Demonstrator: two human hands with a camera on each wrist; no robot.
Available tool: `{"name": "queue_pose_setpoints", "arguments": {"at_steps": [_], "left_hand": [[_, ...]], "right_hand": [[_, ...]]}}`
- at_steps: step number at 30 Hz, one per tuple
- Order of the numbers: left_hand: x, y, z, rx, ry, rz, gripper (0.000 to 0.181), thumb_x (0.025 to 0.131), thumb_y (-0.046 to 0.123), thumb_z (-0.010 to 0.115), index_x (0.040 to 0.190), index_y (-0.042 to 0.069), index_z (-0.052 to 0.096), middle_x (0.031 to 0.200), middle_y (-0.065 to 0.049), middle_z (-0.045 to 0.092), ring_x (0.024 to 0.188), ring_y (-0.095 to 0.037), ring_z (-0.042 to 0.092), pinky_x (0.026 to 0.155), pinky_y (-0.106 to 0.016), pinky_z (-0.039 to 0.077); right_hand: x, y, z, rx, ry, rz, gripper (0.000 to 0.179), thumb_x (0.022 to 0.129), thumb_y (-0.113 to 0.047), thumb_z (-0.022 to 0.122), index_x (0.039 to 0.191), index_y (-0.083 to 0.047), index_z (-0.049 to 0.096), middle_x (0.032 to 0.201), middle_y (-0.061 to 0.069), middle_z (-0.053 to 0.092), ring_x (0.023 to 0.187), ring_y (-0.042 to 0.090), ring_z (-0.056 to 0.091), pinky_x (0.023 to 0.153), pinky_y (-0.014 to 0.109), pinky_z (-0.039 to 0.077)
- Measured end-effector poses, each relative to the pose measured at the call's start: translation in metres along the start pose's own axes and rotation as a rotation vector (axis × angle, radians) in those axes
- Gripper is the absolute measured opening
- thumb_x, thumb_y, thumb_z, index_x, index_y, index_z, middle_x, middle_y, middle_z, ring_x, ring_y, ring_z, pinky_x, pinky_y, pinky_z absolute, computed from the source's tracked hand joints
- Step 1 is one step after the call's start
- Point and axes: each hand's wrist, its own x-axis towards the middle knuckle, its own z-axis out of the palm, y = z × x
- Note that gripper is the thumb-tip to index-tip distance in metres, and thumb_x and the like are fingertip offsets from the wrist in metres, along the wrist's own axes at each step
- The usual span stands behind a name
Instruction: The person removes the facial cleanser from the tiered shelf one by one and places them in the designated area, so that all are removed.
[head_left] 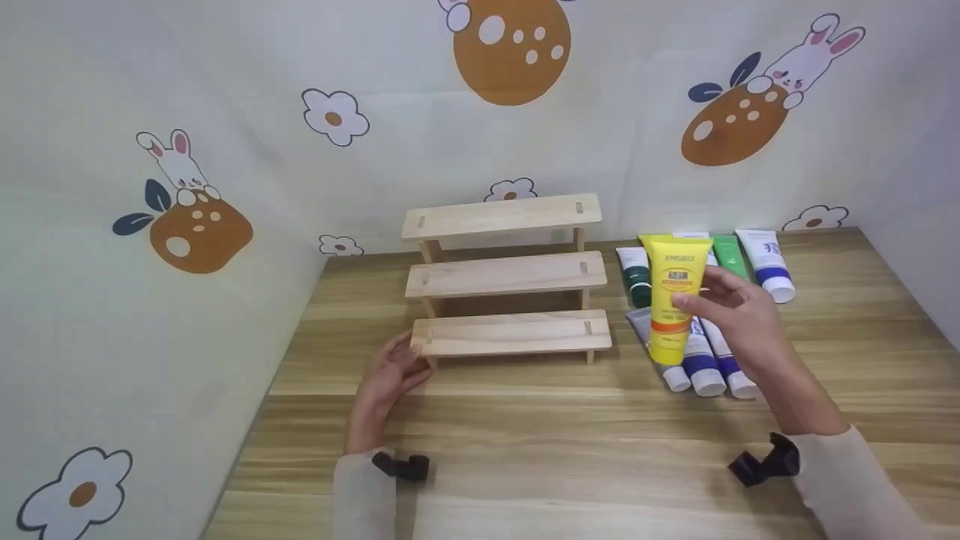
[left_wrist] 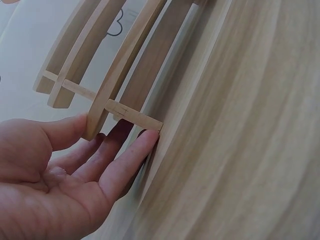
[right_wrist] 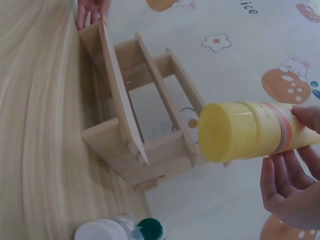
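Note:
A yellow squeeze tube (head_left: pixel 679 262) with an orange band is gripped in my right hand (head_left: pixel 750 322), thumb across its front, cap end downward. In the right wrist view its yellow cap (right_wrist: pixel 227 132) faces the camera, to one side of the wooden stand. My left hand (head_left: pixel 386 375) holds the left front corner of that three-step wooden stand (head_left: pixel 510 334). Up close, the left thumb lies on the end of the lowest step (left_wrist: pixel 97 117), with the fingers (left_wrist: pixel 130 160) under it against the side panel.
Several tubes lie right of the stand: white-and-blue ones (head_left: pixel 765 262), a green one (head_left: pixel 729 256), a dark green-and-white one (head_left: pixel 636 274) and a grey one (head_left: pixel 642 324). Behind the wood-grain table (head_left: pixel 525 450) hangs a pale cloth (head_left: pixel 420 150) printed with rabbits and flowers.

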Motion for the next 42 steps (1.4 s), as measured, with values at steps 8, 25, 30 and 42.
{"name": "queue_pose_setpoints", "arguments": {"at_steps": [8,25,30,42], "left_hand": [[0.002,0.001,0.002,0.002,0.011,-0.010,0.046,0.105,0.006,0.046,0.151,0.002,0.039,0.142,-0.031,0.052,0.110,-0.029,0.067,0.091,-0.038,0.061],[0.001,0.000,-0.001,0.004,0.020,-0.008,0.047,0.105,0.005,0.046,0.151,0.001,0.038,0.140,-0.032,0.052,0.108,-0.028,0.067,0.096,-0.042,0.059],[-0.001,0.000,-0.004,0.015,0.019,-0.011,0.047,0.105,0.007,0.047,0.151,0.002,0.037,0.141,-0.029,0.053,0.103,-0.023,0.067,0.093,-0.038,0.060],[-0.001,0.002,0.000,0.032,0.020,-0.022,0.048,0.106,0.012,0.048,0.152,0.004,0.037,0.149,-0.029,0.047,0.125,-0.038,0.059,0.098,-0.042,0.058]], "right_hand": [[0.002,0.004,-0.037,-0.131,0.097,0.044,0.080,0.093,-0.047,0.068,0.158,-0.021,0.028,0.138,0.000,0.061,0.111,-0.006,0.056,0.087,0.007,0.050],[0.021,0.055,-0.111,-0.192,-0.005,0.094,0.083,0.098,-0.042,0.062,0.162,-0.028,0.010,0.112,-0.020,0.057,0.087,-0.009,0.061,0.104,0.065,0.038],[0.026,0.071,-0.118,-0.239,-0.070,0.169,0.089,0.097,-0.048,0.061,0.162,-0.025,0.005,0.140,0.023,0.051,0.092,0.001,0.063,0.103,0.057,0.041],[0.036,0.099,-0.134,-0.302,-0.171,0.281,0.099,0.095,-0.050,0.064,0.161,-0.009,0.002,0.151,0.038,0.033,0.111,0.024,0.061,0.083,0.020,0.053]]}}
